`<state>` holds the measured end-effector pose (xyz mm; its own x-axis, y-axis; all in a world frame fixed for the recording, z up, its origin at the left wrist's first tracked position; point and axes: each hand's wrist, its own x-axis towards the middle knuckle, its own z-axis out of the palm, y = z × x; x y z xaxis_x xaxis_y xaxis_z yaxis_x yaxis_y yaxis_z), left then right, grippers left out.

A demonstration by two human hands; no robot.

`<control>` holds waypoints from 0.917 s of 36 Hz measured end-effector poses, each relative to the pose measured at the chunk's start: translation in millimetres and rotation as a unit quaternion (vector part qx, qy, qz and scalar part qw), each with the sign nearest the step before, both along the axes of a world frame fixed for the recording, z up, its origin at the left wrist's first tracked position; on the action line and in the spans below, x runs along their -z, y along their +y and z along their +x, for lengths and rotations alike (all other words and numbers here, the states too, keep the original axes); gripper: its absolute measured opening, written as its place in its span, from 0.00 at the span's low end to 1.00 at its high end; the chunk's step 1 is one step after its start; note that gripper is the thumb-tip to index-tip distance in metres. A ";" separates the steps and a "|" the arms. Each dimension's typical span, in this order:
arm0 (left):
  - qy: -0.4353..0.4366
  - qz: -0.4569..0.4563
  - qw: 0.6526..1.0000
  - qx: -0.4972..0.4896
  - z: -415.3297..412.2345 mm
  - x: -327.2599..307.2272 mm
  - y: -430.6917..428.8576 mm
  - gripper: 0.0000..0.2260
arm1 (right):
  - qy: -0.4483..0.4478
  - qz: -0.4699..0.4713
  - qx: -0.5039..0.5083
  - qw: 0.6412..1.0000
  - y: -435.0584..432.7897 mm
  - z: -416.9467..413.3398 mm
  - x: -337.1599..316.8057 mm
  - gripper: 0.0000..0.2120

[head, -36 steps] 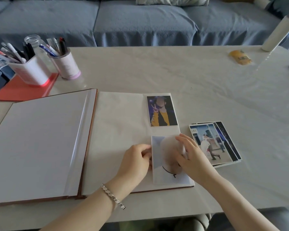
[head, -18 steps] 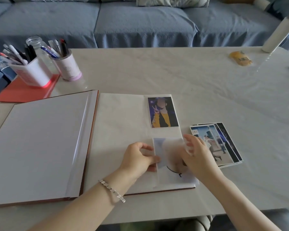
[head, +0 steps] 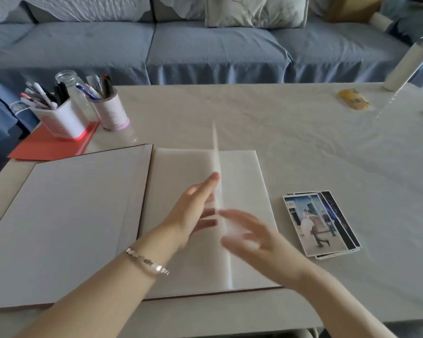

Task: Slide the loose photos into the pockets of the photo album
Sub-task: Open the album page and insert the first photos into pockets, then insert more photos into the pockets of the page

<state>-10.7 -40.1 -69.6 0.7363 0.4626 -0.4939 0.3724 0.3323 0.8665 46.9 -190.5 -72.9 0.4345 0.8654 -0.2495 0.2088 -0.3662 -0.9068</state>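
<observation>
The photo album (head: 83,215) lies open in front of me on the table. One of its sleeve pages (head: 216,162) stands upright, seen edge-on over the right half. My left hand (head: 195,208) has straight fingers laid against the left face of that page. On the page's right side my right hand (head: 252,237) is blurred, with its fingers spread and nothing in them. The photos on that page are hidden. A small stack of loose photos (head: 320,223) lies on the table right of the album.
Two pen holders (head: 64,118) and a glass jar (head: 70,81) stand on a red folder (head: 49,145) at the back left. A yellow packet (head: 353,100) and a white cylinder (head: 405,67) sit at the back right. Behind the table is a blue sofa (head: 205,50).
Both hands were on a photo at the lower pocket of the right page. That page has since swung up to vertical, hiding both photos, and the hands now flank it.
</observation>
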 end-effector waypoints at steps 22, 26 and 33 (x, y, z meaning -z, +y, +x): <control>0.153 0.360 0.920 -0.022 -7.0 34.4 23.3 0.30 | -0.413 -0.312 0.167 0.839 -61.8 79.1 66.2 0.17; 0.173 0.473 0.864 0.019 -6.0 35.3 25.1 0.27 | -0.452 -0.217 0.214 0.838 -56.6 73.1 47.4 0.11; 0.128 0.486 0.860 0.091 8.8 41.0 31.1 0.23 | -0.510 -0.098 0.165 0.838 -4.2 46.1 31.1 0.13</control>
